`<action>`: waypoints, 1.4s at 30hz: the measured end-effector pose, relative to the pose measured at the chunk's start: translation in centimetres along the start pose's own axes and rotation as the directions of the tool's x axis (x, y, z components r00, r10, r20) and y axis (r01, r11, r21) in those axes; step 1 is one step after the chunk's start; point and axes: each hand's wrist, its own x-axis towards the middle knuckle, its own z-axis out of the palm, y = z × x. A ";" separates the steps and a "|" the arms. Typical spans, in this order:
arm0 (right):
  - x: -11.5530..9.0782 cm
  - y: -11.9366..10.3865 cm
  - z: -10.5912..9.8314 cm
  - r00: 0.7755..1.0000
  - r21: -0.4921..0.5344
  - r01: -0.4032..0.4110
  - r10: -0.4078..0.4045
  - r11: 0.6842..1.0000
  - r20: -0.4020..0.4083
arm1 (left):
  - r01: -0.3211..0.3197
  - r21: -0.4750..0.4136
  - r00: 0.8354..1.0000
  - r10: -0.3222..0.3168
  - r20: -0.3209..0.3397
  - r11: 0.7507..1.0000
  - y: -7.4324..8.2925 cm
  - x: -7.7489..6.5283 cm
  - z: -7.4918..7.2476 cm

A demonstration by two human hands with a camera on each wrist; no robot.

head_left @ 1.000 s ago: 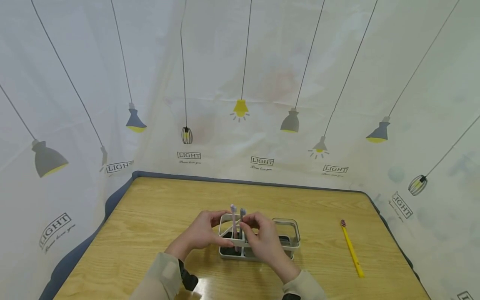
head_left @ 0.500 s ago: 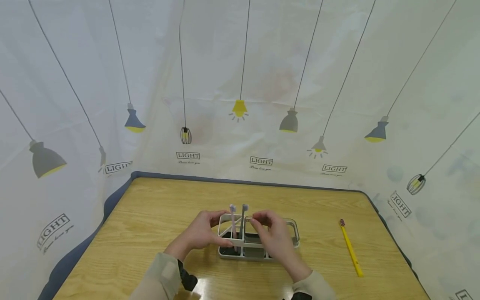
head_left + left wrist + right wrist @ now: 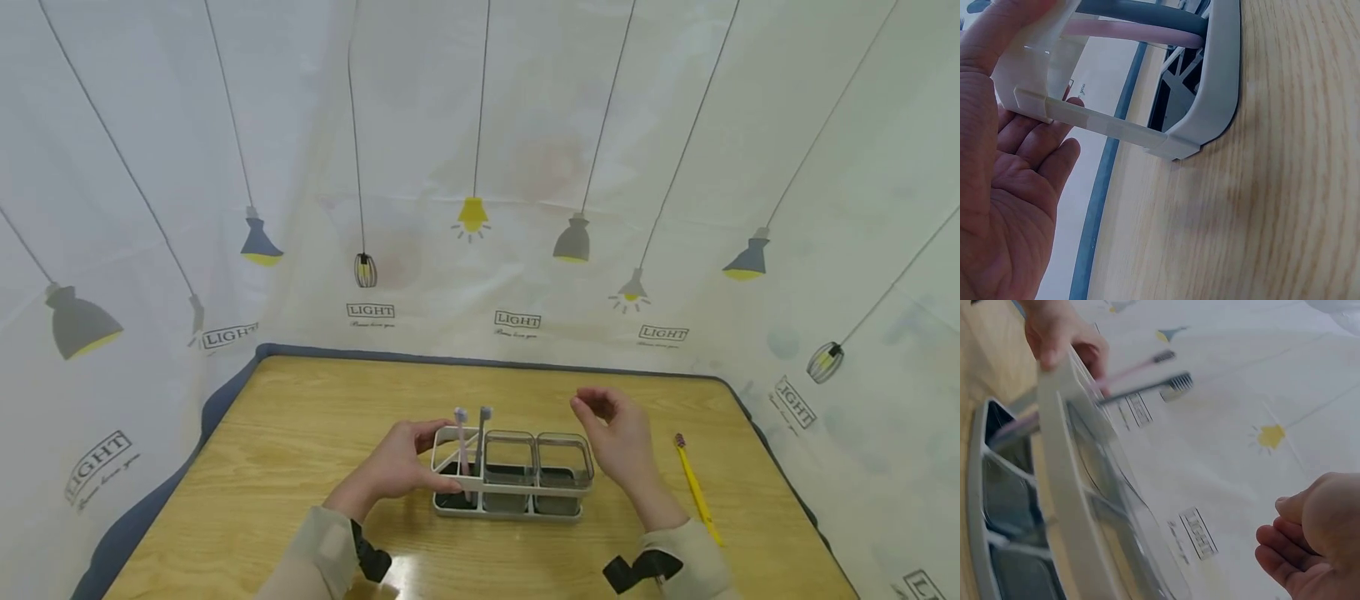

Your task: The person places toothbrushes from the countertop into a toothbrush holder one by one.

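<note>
A white toothbrush holder (image 3: 517, 489) stands on the table, with two clear cups set in its middle and right places. My left hand (image 3: 396, 463) grips the holder's left end, thumb at the front and fingers behind. Upright in the left section are a pink toothbrush (image 3: 463, 458) and a dark grey toothbrush (image 3: 481, 446); their lower ends reach the holder's base in the left wrist view. My right hand (image 3: 621, 435) is raised beyond the holder's right end, fingers loosely curled and holding nothing. Right of it lies a yellow toothbrush (image 3: 693, 483), its lower end close to the right sleeve.
The wooden table (image 3: 300, 433) has a dark blue edging (image 3: 405, 360) at the back. A white sheet printed with hanging lamps (image 3: 472, 215) surrounds it on three sides. Black straps (image 3: 645, 571) circle both wrists.
My right hand has let go of the grey toothbrush, leaving it standing in the holder, and has moved right past the cups. My left hand keeps its grip on the holder.
</note>
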 end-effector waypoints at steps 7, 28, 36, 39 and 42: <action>2.0 3.2 -4.5 0.999 -0.128 -0.023 0.017 0.992 -0.044 | 0.011 0.008 1.000 -0.011 -0.003 1.000 0.2 0.0 0.0; 2.3 14.6 -13.3 0.894 -0.543 -0.279 0.420 0.792 0.155 | 0.029 0.010 1.000 -0.029 -0.004 1.000 0.0 0.1 0.0; 1.2 17.3 -12.9 0.845 -0.554 -0.353 0.511 0.754 0.158 | 0.026 -0.016 1.000 -0.026 0.002 1.000 0.1 0.0 0.0; 1.0 17.7 -12.7 0.832 -0.534 -0.380 0.531 0.755 0.160 | 0.025 -0.020 1.000 -0.025 0.001 0.999 0.1 0.0 0.0; 0.9 17.9 -12.5 0.830 -0.522 -0.391 0.535 0.758 0.156 | 0.022 -0.016 1.000 -0.022 0.002 1.000 0.1 0.0 0.0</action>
